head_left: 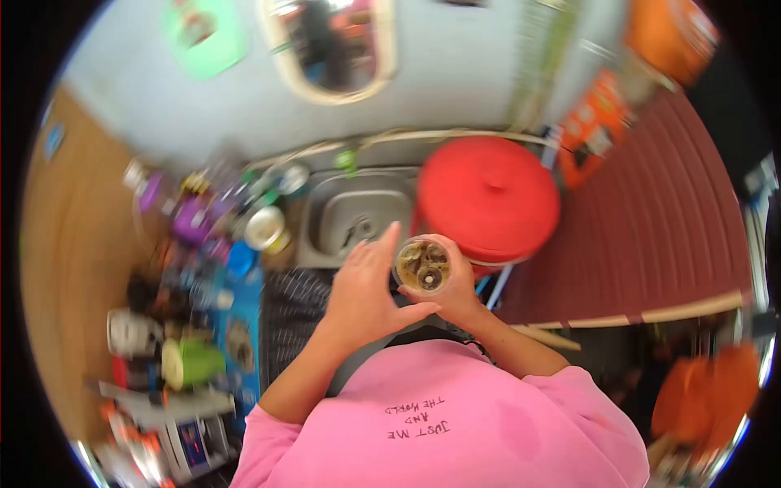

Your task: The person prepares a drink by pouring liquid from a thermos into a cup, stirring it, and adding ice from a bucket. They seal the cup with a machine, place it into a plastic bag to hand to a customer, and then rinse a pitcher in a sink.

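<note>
A clear cup with brownish liquid and dark pieces, perhaps ice, is seen from above in front of my chest. My right hand is wrapped round its right side. On the other side, my left hand is open, its fingers stretched forward and its thumb pointing right below the cup. A small gap seems to lie between the left palm and the cup. Beyond the hands are a metal sink and a large red lidded tub.
Bottles, a white container and a green cup crowd the left side. A ribbed dark red surface spans the right. A framed mirror hangs on the wall; an orange bag hangs at right.
</note>
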A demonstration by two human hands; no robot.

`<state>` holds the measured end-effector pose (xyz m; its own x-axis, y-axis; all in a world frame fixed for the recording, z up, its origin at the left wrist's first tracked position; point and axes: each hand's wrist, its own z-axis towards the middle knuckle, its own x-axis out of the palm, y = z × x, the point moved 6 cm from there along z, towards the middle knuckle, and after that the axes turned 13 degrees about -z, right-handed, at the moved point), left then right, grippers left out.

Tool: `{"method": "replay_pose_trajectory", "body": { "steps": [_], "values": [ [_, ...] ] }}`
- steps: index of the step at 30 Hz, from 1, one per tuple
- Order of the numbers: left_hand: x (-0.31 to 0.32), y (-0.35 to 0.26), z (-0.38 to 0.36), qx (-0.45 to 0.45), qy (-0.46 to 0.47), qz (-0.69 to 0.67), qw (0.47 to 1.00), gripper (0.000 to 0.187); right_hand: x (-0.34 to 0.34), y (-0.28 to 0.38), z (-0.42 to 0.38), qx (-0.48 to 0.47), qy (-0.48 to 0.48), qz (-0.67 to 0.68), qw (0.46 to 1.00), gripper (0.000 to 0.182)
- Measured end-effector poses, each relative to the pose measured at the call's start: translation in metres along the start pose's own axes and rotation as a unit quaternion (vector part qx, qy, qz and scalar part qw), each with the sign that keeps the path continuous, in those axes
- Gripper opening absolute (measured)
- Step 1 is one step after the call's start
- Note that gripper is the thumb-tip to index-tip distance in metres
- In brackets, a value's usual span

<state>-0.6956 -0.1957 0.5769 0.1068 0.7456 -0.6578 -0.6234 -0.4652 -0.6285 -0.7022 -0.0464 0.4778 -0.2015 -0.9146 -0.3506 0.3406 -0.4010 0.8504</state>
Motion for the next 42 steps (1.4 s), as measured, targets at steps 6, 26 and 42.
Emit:
{"method": "replay_pose_trajectory", "body": {
  "steps": [6, 26, 42],
  "values": [
    [-0.118, 0.046, -0.15, -0.196, -0.101, 0.105, 0.97, 0.09, 0.196, 0.089, -0.037, -0.138, 0.18, 0.054, 0.972, 0.07],
    [-0.269, 0.012, -0.619, -0.58, -0.45, 0.308, 0.606, 0.078, 0.721, 0.139, -0.45, 0.444, 0.756, 0.261, 0.405, 0.029],
    [-0.292, 0.054, -0.656, -0.589, -0.527, 0.272, 0.549, 0.086, 0.612, 0.099, -0.441, 0.498, 0.802, 0.028, 0.328, 0.037]
  ]
}}
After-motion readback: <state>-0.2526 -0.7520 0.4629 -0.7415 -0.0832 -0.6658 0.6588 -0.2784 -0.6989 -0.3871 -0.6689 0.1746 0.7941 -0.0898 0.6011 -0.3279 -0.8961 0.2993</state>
